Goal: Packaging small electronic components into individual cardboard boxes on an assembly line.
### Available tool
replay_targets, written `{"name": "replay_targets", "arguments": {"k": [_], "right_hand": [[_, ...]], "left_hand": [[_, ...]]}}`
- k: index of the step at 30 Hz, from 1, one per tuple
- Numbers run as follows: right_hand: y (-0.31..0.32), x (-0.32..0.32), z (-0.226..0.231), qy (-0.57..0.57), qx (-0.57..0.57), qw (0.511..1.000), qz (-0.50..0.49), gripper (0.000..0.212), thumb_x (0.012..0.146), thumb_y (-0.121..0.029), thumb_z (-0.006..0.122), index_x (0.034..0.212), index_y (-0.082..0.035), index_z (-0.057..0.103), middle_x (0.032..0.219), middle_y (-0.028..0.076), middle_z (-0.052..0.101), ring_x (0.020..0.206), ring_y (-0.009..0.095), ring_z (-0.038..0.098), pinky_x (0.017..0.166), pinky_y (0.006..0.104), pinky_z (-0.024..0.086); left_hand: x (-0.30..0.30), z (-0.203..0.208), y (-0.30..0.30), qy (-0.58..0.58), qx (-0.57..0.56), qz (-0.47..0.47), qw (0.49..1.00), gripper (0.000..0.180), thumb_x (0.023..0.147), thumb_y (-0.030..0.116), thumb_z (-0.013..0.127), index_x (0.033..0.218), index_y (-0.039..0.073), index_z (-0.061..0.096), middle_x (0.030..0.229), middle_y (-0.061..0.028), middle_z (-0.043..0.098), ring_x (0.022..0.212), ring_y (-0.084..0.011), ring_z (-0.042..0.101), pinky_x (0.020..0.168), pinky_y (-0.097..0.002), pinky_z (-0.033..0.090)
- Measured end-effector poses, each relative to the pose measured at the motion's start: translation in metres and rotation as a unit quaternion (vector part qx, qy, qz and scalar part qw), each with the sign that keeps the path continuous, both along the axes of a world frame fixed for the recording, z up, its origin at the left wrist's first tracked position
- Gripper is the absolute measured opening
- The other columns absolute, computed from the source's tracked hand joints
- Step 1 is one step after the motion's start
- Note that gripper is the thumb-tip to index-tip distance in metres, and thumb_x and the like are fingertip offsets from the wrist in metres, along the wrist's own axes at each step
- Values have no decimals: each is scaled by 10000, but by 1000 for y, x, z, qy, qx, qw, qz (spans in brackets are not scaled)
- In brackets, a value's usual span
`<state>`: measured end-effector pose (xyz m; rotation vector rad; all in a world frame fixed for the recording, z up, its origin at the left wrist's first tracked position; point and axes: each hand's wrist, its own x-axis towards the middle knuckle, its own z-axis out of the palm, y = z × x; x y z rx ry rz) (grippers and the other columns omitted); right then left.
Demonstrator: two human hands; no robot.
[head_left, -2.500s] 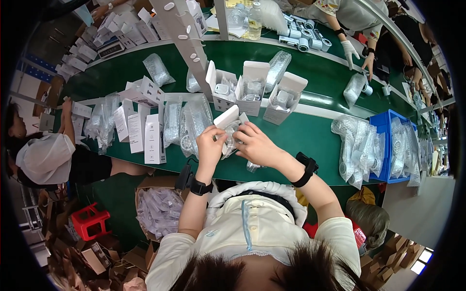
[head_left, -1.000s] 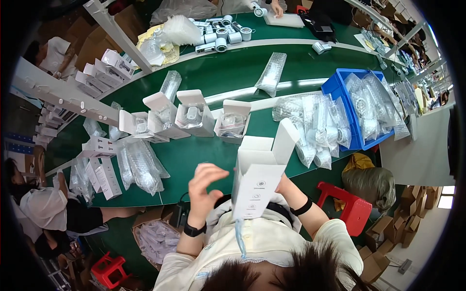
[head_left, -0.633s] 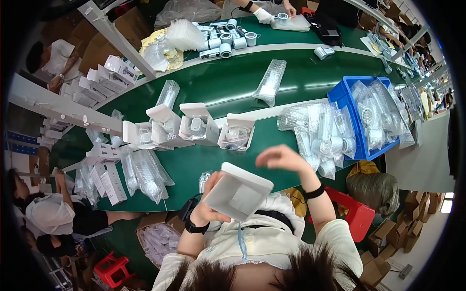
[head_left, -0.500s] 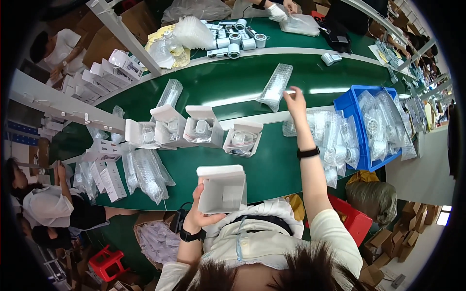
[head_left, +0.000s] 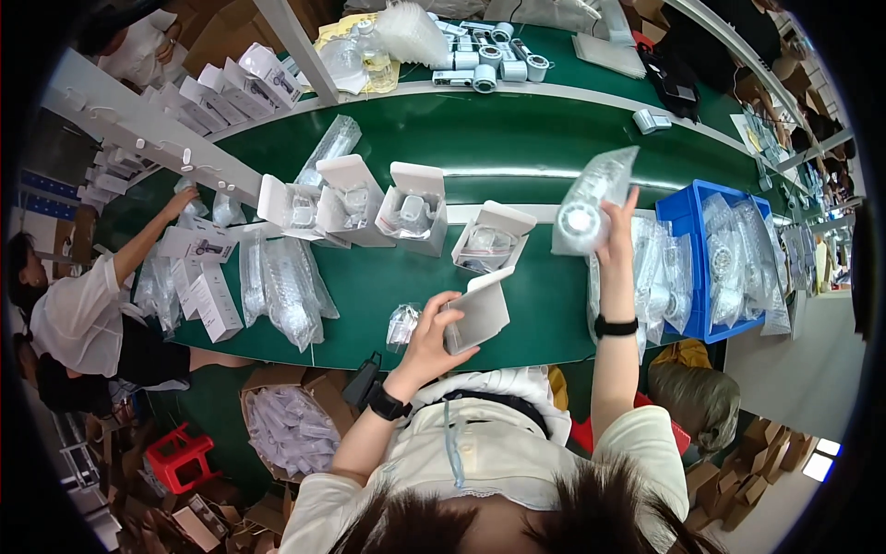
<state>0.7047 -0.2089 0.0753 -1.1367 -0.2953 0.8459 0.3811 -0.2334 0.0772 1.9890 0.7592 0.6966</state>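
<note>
My left hand is wrapped round an open white carton, tilted above the table's near side. Its inside cannot be seen from here. Farther right, my right hand grips a bubble-wrapped device with a round white end, raised over the table. A small clear packet lies beside my left hand. Just beyond the held carton stands an open white box with bagged parts inside. To its left is another open box with a wrapped part in it, in a row with two more.
On the right, a blue bin holds bubble-wrapped devices, and more wrapped devices lie against it. Wrapped pieces and closed white boxes are at the left, where a co-worker reaches in. Bare devices are heaped across the far shelf.
My right hand has picked up the bubble-wrapped device from the far strip and brought it nearer. The left hand has moved right and up, turning the carton. A co-worker's arm now reaches in.
</note>
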Motion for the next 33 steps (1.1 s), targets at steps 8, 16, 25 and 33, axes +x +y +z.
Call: {"name": "replay_targets", "arguments": {"k": [8, 16, 25, 33], "right_hand": [[-79, -139, 42, -39, 140, 979, -146, 882, 659, -40, 605, 1367, -190, 100, 1313, 126, 272, 1170, 256, 333, 983, 392, 293], [-84, -152, 5, -434, 28, 894, 107, 702, 649, -105, 671, 1260, -140, 325, 1256, 137, 352, 1142, 303, 374, 957, 375, 311], [-110, -155, 5, -648, 123, 734, 160, 288, 704, -78, 612, 991, -58, 585, 1081, 153, 490, 1042, 329, 461, 867, 417, 391], [-55, -249, -105, -702, -42, 660, 263, 342, 758, -120, 589, 1090, -79, 517, 1066, 102, 489, 1049, 299, 440, 866, 408, 383]], "left_hand": [[30, -36, -10, -104, -11, 30, 994, 741, 571, 59, 782, 1031, 125, 205, 1218, -195, 361, 1078, -346, 450, 854, -405, 408], [20, -52, -23, -135, -42, 99, 985, 739, 583, 75, 788, 1011, 109, 187, 1240, -227, 328, 1107, -347, 427, 881, -408, 381], [-39, -43, -23, -161, -16, 111, 981, 767, 554, 120, 817, 1010, 96, 201, 1249, -210, 303, 1109, -295, 392, 915, -400, 340], [-96, -20, 11, -153, 80, 290, 941, 756, 572, 91, 792, 1048, 114, 204, 1249, -183, 289, 1122, -272, 372, 934, -402, 319]]}}
